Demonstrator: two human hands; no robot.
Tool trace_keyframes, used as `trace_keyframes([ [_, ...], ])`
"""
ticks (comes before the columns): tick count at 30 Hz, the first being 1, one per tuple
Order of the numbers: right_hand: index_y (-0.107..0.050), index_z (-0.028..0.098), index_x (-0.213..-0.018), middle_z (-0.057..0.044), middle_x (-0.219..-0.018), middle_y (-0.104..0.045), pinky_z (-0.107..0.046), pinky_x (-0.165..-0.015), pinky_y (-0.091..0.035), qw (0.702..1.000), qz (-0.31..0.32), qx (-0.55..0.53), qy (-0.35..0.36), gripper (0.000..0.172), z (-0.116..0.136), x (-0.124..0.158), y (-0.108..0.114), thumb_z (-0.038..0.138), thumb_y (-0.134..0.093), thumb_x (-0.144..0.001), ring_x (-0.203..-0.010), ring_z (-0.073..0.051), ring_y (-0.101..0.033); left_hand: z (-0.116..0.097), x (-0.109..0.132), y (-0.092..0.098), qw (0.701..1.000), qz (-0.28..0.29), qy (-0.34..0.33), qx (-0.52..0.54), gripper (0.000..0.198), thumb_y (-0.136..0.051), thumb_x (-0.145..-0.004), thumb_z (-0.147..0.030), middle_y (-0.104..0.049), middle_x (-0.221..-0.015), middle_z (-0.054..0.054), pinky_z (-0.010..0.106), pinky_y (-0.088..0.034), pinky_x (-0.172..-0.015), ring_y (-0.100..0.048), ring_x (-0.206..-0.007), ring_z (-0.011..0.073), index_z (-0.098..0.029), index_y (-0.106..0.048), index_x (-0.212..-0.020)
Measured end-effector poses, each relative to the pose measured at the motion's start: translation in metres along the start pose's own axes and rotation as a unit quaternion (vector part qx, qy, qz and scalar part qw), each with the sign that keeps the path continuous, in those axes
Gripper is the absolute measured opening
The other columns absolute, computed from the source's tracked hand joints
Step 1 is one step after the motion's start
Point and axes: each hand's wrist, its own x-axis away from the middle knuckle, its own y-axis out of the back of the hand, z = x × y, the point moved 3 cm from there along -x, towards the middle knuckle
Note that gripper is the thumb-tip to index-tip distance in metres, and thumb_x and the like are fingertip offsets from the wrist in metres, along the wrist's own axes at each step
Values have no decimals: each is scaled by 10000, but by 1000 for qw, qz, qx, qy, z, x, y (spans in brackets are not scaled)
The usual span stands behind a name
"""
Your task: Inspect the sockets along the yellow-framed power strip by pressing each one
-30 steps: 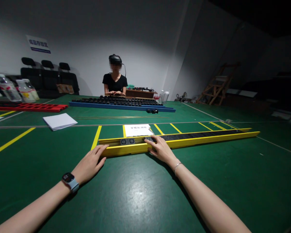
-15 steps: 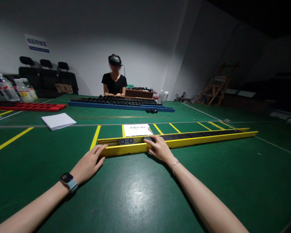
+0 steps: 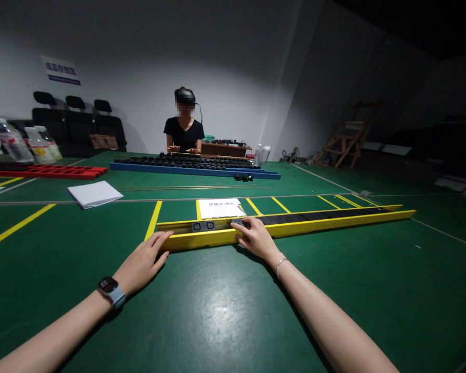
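Note:
A long yellow rail (image 3: 334,226) lies across the green table, with black socket modules seated in its channel. My left hand (image 3: 143,263) grips the rail's left end, fingers over the end and thumb at the front wall. Two light-faced sockets (image 3: 203,226) sit in the channel near that end. To their right, beyond a short gap, the fingertips of my right hand (image 3: 258,241) are on a grey socket module (image 3: 236,221), with the other fingers bent against the rail's front wall. Part of that module is hidden by the fingers. A dark row of modules (image 3: 318,215) runs further right.
Behind the rail lies a printed paper sign (image 3: 220,209). Folded white paper (image 3: 95,195) is on the left. Blue rails (image 3: 171,170) with black parts stand before a seated co-worker (image 3: 184,133). Red rails (image 3: 70,172) and bottles (image 3: 39,147) are at far left.
Both my hands keep their places on the rail, with only a slight shift of the view. Across the table, the co-worker's hands have lifted and moved apart a little.

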Motion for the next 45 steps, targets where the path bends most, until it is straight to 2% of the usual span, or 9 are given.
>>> trace_keyframes([
  [9, -600, 298, -1267, -105, -1121, -547, -395, -866, -474, 1000, -12, 5, -4, 407, -2, -2, 0, 262, -623, -862, -1013, -236, -531, 0, 0, 0, 1000, -2, -1, -6, 494, -387, -929, -389, -504, -1351, 88, 423, -466, -998, -586, -1140, 242, -256, -355, -1404],
  [28, -585, 284, -1280, -109, -1138, -507, -402, -900, -455, 1000, -1, -8, -12, 392, -1, -1, 1, 281, -584, -888, -1037, -240, -507, 0, 1, 0, 1000, 12, 7, -3, 492, -370, -936, -400, -489, -1359, 87, 413, -453, -1009, -567, -1160, 239, -253, -343, -1405],
  [45, -610, 276, -1249, -124, -1140, -505, -425, -892, -467, 999, -21, -12, -20, 359, -1, -1, -1, 309, -581, -893, -1046, -260, -505, 1, 1, 0, 1000, 9, 1, -24, 496, -379, -938, -397, -505, -1352, 93, 426, -441, -1036, -550, -1188, 240, -227, -346, -1403],
])
